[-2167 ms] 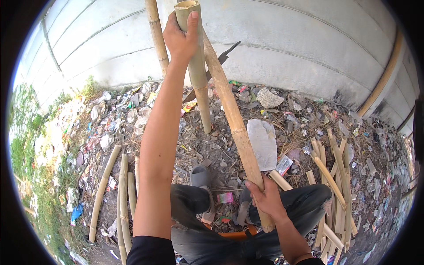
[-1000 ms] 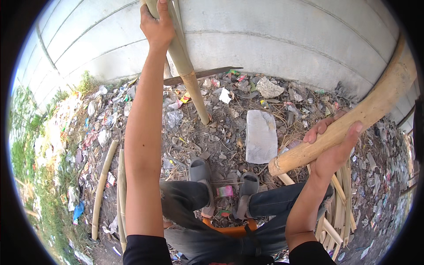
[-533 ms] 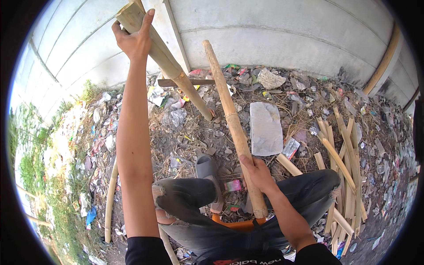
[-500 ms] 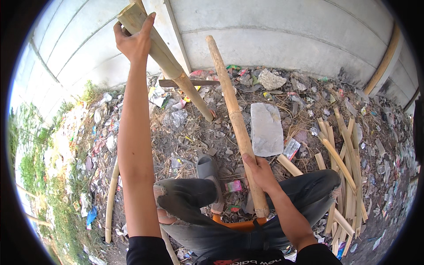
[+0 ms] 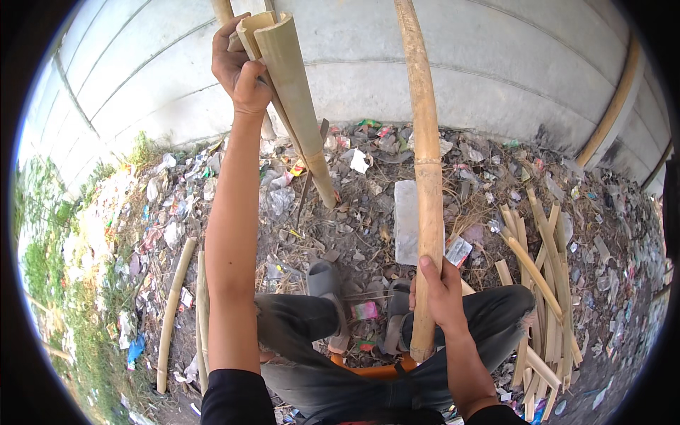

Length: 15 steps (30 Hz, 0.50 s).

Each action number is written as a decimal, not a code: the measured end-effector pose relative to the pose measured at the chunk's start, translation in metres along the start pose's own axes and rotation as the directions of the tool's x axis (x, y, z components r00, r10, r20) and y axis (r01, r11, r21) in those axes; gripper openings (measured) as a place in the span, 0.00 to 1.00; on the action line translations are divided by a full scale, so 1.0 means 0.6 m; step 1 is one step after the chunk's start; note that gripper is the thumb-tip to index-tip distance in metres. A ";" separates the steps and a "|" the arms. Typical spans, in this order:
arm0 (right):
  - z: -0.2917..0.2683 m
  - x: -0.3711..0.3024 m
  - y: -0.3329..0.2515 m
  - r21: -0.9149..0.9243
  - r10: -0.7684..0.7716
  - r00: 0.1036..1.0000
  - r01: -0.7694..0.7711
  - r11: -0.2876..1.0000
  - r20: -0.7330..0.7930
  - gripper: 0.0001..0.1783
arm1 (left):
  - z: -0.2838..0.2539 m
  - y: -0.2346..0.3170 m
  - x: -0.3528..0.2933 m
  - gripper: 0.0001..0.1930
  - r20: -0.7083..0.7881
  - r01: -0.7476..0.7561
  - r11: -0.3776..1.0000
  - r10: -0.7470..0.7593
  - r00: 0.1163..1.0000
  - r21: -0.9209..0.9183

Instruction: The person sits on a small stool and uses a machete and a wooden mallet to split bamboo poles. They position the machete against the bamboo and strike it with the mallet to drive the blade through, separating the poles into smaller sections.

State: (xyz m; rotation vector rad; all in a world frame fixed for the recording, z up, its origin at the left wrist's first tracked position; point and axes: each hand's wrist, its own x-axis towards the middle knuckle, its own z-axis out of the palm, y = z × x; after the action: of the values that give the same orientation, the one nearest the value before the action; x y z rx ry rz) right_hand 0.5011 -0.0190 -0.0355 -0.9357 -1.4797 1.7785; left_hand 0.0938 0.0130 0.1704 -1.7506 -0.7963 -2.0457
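At the upper left, my left hand is closed around the top of an upright bamboo pole. A lengthwise split shows at the pole's upper end, and its lower end rests on the littered ground. A narrow dark blade crosses the pole partway down and seems lodged in the split; its handle cannot be made out. My right hand grips a second, solid-looking bamboo stick near its lower end. That stick stands nearly upright over my right thigh, its far end reaching the top of the view.
A pale stone block lies behind the bamboo stick. Split bamboo strips are piled at right, and bamboo lengths lie at left. A concrete wall closes off the back. An orange seat is under me.
The split pole has turned, so its opening faces me and the blade now slants steeply instead of lying level. My right hand has raised the bamboo stick and swung its top to the right.
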 end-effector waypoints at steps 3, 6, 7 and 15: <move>0.000 -0.008 -0.008 -0.040 -0.017 0.999 0.019 0.999 0.032 0.23 | 0.039 0.015 -0.013 0.42 -0.024 -0.067 0.995 0.068 0.997 0.070; 0.005 -0.009 -0.006 -0.152 -0.054 0.996 0.065 0.986 0.075 0.24 | 0.045 -0.003 -0.012 0.39 -0.083 -0.187 0.955 0.211 0.974 0.229; 0.007 -0.009 -0.003 -0.220 -0.034 0.996 0.052 0.974 0.083 0.24 | 0.042 -0.009 -0.012 0.37 -0.090 -0.221 0.912 0.267 0.960 0.347; 0.001 0.023 0.077 -0.677 -0.090 0.991 0.136 0.723 0.103 0.29 | -0.034 0.040 0.018 0.34 0.104 -0.060 0.878 0.012 0.995 0.475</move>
State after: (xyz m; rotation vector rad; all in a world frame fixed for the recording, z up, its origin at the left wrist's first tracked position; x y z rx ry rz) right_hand 0.4915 -0.0156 -0.0827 -1.0999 -2.2544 1.1607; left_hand 0.0894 -0.0173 0.1840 -1.5687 -1.1718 -1.5657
